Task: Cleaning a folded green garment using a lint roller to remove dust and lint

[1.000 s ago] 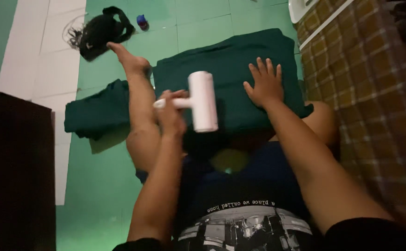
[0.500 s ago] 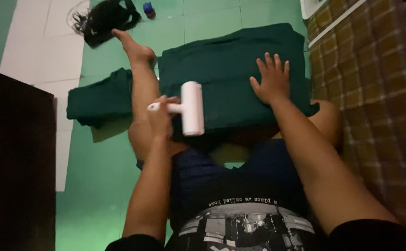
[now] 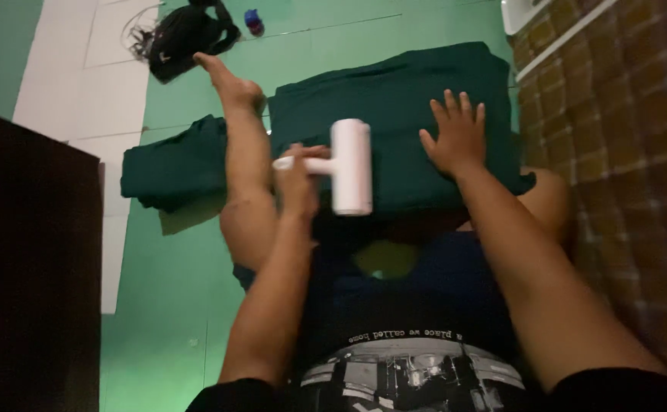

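now white roller (image 3: 351,166) farther up green cloth (image 3: 394,122), hands (image 3: 297,179) unchanged

I see smooth white plastic roller (image 3: 351,166), slightly glossy, matt dark green cloth (image 3: 394,99) with soft folds, glossy green and white floor tiles (image 3: 104,84), woven checked fabric (image 3: 623,145), rough-looking, black bag (image 3: 185,34), matt.

Black bag (image 3: 185,37) far left on green floor (image 3: 158,305); small blue object (image 3: 254,21) beside it; checked fabric (image 3: 623,168) right; dark cabinet (image 3: 32,267) near left.
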